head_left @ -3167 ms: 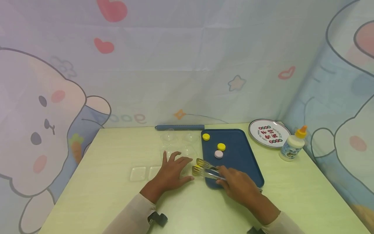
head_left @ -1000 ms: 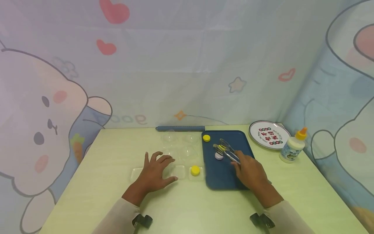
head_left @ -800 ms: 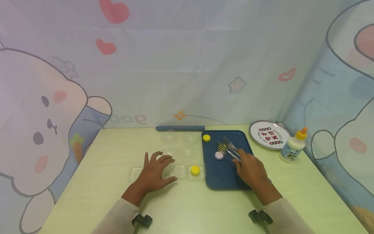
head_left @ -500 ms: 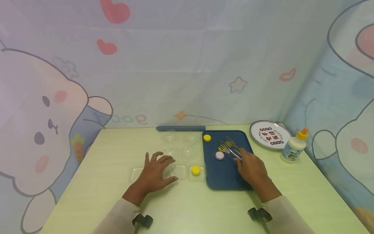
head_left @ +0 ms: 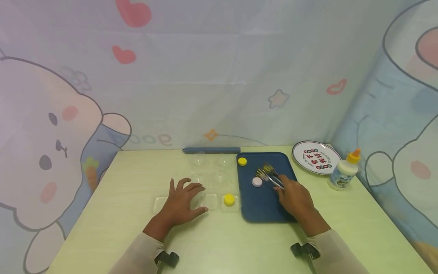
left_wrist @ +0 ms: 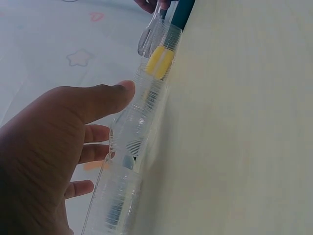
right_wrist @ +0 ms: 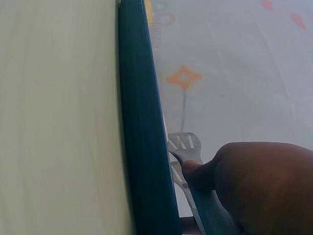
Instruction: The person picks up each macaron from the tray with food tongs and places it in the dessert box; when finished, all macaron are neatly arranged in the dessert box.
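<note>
Free room at near end of tray (head_left: 261,209), pink disc (head_left: 257,182) flanking tongs (head_left: 274,181)

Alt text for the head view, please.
Right hand grips slotted metal tongs over a dark blue tray, beside a pink macaron. The left hand, fingers spread, is at a clear plastic container with a yellow macaron in its rightmost compartment.

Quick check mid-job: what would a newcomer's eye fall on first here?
Probably the dark blue tray right of centre in the head view, with the right hand holding silver tongs over it. Next, the bright yellow disc in the rightmost compartment of the clear container. Behind everything, the pastel cartoon backdrop also draws attention.
</note>
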`<move>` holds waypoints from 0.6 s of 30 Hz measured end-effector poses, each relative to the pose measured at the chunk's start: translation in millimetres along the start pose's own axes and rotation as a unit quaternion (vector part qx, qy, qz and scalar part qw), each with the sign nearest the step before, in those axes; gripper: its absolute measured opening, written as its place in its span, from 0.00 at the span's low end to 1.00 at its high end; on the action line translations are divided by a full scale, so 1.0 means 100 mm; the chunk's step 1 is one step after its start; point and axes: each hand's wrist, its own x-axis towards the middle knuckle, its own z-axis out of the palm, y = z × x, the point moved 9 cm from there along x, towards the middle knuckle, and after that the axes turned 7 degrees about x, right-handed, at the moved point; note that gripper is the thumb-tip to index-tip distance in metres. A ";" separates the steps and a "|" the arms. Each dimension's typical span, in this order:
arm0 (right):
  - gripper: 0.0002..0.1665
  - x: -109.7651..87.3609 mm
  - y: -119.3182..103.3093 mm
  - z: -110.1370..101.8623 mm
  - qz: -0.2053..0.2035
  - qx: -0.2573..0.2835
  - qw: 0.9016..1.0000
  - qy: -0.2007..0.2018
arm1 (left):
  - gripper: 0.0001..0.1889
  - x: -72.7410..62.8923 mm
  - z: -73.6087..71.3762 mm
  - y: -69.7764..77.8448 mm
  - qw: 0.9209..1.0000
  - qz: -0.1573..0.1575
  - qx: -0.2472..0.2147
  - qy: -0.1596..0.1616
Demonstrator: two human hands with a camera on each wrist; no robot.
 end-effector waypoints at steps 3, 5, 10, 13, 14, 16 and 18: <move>0.24 -0.01 0.02 0.01 0.004 0.003 1.000 -0.006 | 0.33 -0.01 0.01 0.01 1.000 0.000 0.002 0.001; 0.24 -0.02 0.03 0.01 0.005 0.005 1.000 -0.009 | 0.33 -0.01 0.00 0.01 1.000 0.002 0.003 0.002; 0.23 -0.02 0.03 0.01 0.000 0.007 1.000 -0.007 | 0.33 -0.01 -0.01 0.01 1.000 0.003 0.006 0.006; 0.23 -0.01 0.03 0.01 -0.005 0.009 1.000 -0.004 | 0.33 0.00 -0.01 0.01 1.000 0.002 0.008 0.007; 0.23 -0.01 0.03 0.01 -0.006 0.010 1.000 -0.003 | 0.33 -0.01 -0.01 0.01 1.000 0.001 0.007 0.007; 0.23 -0.01 0.03 0.02 -0.007 0.011 1.000 -0.002 | 0.32 -0.01 0.00 0.00 1.000 0.001 0.006 0.007; 0.23 -0.01 0.03 0.02 -0.005 0.012 1.000 0.000 | 0.32 -0.01 0.00 0.00 1.000 0.000 0.005 0.008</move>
